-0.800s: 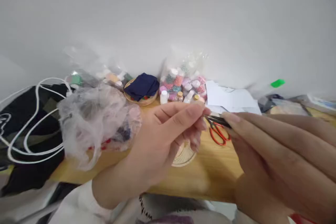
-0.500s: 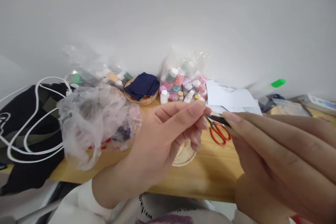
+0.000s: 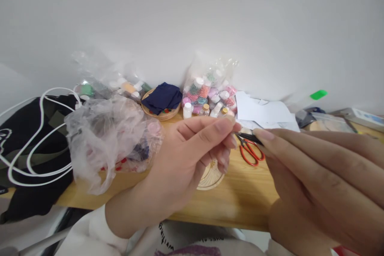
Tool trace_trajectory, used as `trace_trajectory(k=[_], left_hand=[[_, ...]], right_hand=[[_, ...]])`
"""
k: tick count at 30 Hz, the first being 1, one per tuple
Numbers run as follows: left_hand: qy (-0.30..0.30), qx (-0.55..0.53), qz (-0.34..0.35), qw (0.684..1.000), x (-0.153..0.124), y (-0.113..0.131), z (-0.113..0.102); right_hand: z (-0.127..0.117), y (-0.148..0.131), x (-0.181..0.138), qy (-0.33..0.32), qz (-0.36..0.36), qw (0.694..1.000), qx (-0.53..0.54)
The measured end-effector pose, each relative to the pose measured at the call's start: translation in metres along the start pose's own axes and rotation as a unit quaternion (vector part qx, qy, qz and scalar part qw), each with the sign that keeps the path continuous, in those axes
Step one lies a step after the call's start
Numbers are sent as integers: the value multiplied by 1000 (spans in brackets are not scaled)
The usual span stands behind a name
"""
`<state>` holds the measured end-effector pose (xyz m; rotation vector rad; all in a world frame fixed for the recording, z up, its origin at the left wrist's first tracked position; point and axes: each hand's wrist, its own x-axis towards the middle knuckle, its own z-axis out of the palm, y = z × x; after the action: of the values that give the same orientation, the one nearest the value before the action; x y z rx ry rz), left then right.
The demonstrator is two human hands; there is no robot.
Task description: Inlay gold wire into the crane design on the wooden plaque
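Clock centred on the slim black tool (image 3: 251,137) between my hands, twelve toward the wall. Far left, nine o'clock: dark fabric (image 3: 42,204), a white cable (image 3: 9,172) looped over it. Nearer in, same hour: crumpled clear bag (image 3: 99,140), red bits showing low down, contents otherwise hard to make out. Behind it, between nine and ten, a second bag (image 3: 129,86) with white-capped bottles; beside that, a shallow round basket (image 3: 162,117), folded navy cloth (image 3: 165,98) on top.

My left hand (image 3: 186,156) comes in from eight o'clock, white sleeve (image 3: 99,228) at the wrist. Thumb and forefinger pinched together, other fingers loosely curled. Too small to tell whether anything sits in the pinch. The tool's left end meets these fingertips, just at their right. Partly hidden under this hand, toward eight: a pale round disc (image 3: 211,178) with a fanned pattern, on the wooden table (image 3: 240,208).

Ten to eleven o'clock: bag of coloured jars (image 3: 207,92), small bottles in front. Six o'clock: scissors (image 3: 251,152), orange-red handles, lying below the tool. One o'clock: white paper sheets (image 3: 264,110).

My right hand (image 3: 318,176) reaches in from four o'clock, fingers extended and closed together, thumb and fingertips gripping the tool's right end. Two o'clock, beyond: something bright green (image 3: 318,95). Three: a pale box (image 3: 364,118).
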<state>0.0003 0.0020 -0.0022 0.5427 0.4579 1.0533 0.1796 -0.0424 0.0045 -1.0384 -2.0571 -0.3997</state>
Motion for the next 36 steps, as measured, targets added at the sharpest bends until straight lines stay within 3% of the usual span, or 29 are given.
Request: trace_trajectory(k=[3,12,14,17,18,20,23,30,36], left_hand=[[1,-1,-2,1000,-1,0,0],[5,-2,-6,1000,-1,0,1],[5,-4,-8,1000,-1,1,1],[3,-8,-10,1000,-1,2,3],[3,-9,-11,1000,-1,3,3],[6,-10,-15,1000,-2,3,4],[5,-8,-14,1000,-3,3,5],[3,1,-9,1000,-2,2,4],[5,2,-8,1000,-2,2,4]], right_hand=[[-4,13,-2,-36,-84,996,-21],[-3,16,0,-30,-120,991,-45],[0,7,2,-17,-85,996,-32],[2,-2,5,44,54,998,-10],[1,-2,5,40,56,998,-5],[-3,4,6,-25,-48,999,6],[-10,18,3,-70,-113,991,-13],[-7,17,-8,-47,-69,995,-57],[-9,19,-11,-80,-96,990,-62]])
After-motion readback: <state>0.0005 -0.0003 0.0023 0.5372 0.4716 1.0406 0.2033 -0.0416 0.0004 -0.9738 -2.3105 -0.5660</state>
